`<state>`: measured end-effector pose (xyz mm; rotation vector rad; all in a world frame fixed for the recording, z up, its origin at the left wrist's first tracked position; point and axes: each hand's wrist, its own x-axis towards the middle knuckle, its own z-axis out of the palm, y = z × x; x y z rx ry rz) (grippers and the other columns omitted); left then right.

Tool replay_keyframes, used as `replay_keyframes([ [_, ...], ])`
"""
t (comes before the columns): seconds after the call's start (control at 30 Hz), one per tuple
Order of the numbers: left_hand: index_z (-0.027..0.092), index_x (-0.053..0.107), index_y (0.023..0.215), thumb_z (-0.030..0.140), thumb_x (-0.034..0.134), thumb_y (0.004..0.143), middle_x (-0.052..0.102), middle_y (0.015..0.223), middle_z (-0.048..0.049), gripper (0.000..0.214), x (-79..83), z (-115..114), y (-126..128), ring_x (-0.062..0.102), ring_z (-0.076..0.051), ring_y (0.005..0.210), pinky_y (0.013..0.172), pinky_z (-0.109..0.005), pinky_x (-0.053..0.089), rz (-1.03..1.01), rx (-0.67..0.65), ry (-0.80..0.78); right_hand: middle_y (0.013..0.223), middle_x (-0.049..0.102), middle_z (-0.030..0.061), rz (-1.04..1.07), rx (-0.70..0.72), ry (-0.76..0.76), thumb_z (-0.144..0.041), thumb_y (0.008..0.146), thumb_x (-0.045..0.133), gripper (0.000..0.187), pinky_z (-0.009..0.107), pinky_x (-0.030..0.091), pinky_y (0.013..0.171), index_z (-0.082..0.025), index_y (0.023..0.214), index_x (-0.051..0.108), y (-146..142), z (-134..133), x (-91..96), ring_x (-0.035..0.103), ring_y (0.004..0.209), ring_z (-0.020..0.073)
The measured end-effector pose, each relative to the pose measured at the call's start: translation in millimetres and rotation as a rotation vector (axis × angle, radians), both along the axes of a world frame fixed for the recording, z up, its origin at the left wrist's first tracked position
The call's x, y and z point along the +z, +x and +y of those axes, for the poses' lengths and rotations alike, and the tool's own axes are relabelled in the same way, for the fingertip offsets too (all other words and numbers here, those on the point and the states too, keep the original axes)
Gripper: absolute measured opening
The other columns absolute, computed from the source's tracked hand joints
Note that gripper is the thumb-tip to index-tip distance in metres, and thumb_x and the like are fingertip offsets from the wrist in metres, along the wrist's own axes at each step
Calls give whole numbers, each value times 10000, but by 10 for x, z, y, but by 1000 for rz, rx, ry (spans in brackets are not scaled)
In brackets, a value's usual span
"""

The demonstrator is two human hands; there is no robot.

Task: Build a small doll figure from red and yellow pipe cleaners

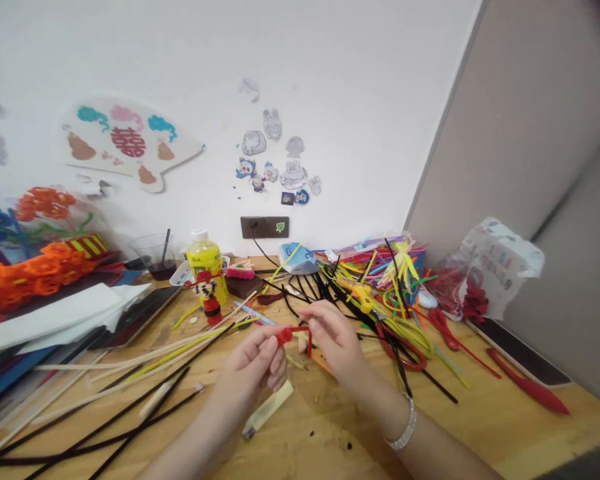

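Note:
My left hand [254, 359] is closed, with thumb and fingers pinching a small red coil of pipe cleaner [284, 336]. From this coil a short red strip runs right to my right hand [336, 339], then bends downward beside its fingers. The right fingers are curled together around the strip's far part, and their tips partly hide it. Both hands hover over the wooden table [300, 453]. Below the left hand lies a pale yellow stick with a dark end [269, 408], perhaps a lighter.
Long black and cream pipe cleaners [125, 400] spread over the left side. A yellow bottle [206, 257] stands behind a small red-and-black figure [211, 303]. Colourful pipe cleaners [380, 273] pile up at the back right. Red-handled tools [530, 387] lie far right, near a plastic bag [500, 267].

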<state>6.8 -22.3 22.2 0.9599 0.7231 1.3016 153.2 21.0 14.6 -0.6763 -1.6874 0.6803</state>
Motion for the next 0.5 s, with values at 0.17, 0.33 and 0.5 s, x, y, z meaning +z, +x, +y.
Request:
replay_keyframes([
  [0.17,161,561,834,340,657,707,404,461,91,240,19,-7,-1,307,-29,380,400,-184,229,-59,0,-50,1017,614,55,-164,84,32,-208,819,500,243,322,442,847,-214,1054,561,-55,-81,9,561,953,172],
  [0.33,160,561,850,341,666,697,422,456,87,258,-28,20,-13,335,-36,391,401,-183,233,-72,21,-37,988,615,53,-182,27,62,-187,825,477,291,263,481,714,-231,1108,530,-87,-132,-24,582,867,155],
  [0.5,161,553,827,349,668,692,439,451,87,258,-36,27,8,351,-41,383,400,-188,240,-41,45,-21,918,635,58,-294,-18,173,-197,844,452,258,299,460,737,-214,1074,566,-75,-164,2,572,823,166],
])
